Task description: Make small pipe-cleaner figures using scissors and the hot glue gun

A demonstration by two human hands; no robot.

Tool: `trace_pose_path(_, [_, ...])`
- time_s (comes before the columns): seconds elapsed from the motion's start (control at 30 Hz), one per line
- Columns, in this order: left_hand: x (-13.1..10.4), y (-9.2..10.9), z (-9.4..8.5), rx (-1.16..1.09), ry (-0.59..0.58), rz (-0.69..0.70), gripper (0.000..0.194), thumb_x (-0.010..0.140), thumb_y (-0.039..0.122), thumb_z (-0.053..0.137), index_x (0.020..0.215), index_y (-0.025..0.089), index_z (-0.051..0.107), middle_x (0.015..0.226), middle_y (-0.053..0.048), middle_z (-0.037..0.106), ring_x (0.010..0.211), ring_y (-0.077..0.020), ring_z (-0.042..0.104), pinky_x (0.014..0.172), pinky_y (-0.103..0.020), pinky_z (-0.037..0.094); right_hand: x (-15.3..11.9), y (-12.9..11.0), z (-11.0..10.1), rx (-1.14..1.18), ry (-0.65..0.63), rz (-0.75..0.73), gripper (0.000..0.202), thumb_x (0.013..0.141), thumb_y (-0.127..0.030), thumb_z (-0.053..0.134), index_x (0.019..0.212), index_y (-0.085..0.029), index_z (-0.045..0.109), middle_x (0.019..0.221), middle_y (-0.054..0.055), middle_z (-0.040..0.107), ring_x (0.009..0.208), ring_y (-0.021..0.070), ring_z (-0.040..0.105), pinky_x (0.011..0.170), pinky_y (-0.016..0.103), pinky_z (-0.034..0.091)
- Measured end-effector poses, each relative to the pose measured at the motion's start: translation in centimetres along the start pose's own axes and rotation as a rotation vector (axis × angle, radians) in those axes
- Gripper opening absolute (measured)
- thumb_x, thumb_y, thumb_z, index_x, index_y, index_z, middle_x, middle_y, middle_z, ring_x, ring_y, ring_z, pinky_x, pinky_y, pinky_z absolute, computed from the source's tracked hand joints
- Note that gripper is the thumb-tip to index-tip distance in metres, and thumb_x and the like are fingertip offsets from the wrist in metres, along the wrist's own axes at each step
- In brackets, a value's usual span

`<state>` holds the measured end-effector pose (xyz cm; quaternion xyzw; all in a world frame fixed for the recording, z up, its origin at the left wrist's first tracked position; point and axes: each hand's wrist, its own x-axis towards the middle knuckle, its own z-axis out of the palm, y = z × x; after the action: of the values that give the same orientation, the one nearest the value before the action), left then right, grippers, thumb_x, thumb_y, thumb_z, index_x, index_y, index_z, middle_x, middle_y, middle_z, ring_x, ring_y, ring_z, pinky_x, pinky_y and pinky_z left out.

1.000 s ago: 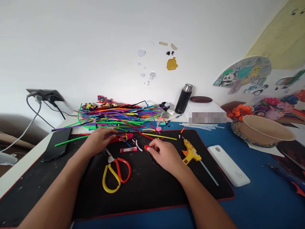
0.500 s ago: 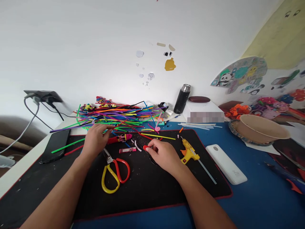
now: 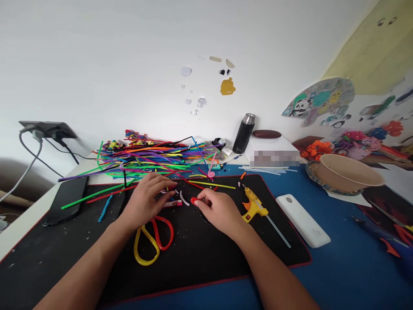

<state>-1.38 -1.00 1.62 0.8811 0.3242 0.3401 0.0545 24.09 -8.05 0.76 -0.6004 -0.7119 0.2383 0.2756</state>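
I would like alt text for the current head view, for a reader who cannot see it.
A person's right hand pinches a small red piece over a black mat with red edging; the left hand partly hides scissors with looped yellow and red handles. A yellow plastic glue gun lies to the right, a heap of thin multicoloured stems behind.

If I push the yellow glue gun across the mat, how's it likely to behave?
The yellow glue gun probably won't roll, since it lies flat with its handle jutting out. It may pivot rather than slide straight, given its angular shape. The long glue stick protruding behind would likely swing with it.
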Motion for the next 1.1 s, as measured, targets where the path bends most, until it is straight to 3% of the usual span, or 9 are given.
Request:
trace_pose_path(0.27, [-0.4, 2.9, 1.9, -0.103, -0.098, 0.13, 0.031, 0.101, 0.016, 0.061, 0.129, 0.026, 0.07, 0.113, -0.008, 0.078, 0.107, -0.026, 0.063, 0.098, -0.045, 0.051, -0.2, -0.5, 0.3, 0.02, 0.006, -0.057, 0.009, 0.099, -0.033, 0.069, 0.099, -0.025, 0.071, 0.072, -0.003, 0.07, 0.063, 0.0145, 0.062, 0.061, 0.026, 0.036])
trace_pose_path(0.6, [-0.6, 3.1, 2.5, -0.183, -0.113, 0.135, 0.021, 0.101, 0.013, 0.06, 0.116, 0.023, 0.071, 0.104, -0.006, 0.078, 0.103, -0.0242, 0.064, 0.093, -0.04, 0.051, -0.2, -0.6, 0.4, 0.023, -0.012, -0.067, 0.008, 0.098, -0.031, 0.069, 0.096, -0.024, 0.071, 0.072, -0.004, 0.068, 0.06, 0.0128, 0.058, 0.059, 0.025, 0.033])
trace_pose_path(0.9, [-0.4, 3.5, 2.3, -0.405, -0.076, -0.158, 0.01, 0.099, 0.027, 0.066, 0.103, 0.026, 0.075, 0.095, -0.005, 0.076, 0.092, -0.0235, 0.067, 0.087, -0.039, 0.052, -0.4, -0.8, 0.2, 0.127, -0.009, -0.061, 0.015, 0.099, -0.034, 0.068, 0.11, -0.025, 0.071, 0.073, -0.003, 0.068, 0.064, 0.0147, 0.061, 0.062, 0.026, 0.038])
trace_pose_path(1.1, [-0.6, 3.0, 2.1, -0.543, -0.039, -0.403, 0.013, 0.093, 0.036, 0.073, 0.101, 0.026, 0.077, 0.098, -0.005, 0.075, 0.094, -0.0236, 0.069, 0.086, -0.037, 0.054, -0.3, -0.7, 0.1, 0.17, 0.015, -0.044, 0.022, 0.099, -0.034, 0.068, 0.118, -0.024, 0.072, 0.071, -0.003, 0.065, 0.063, 0.0144, 0.059, 0.062, 0.026, 0.038])
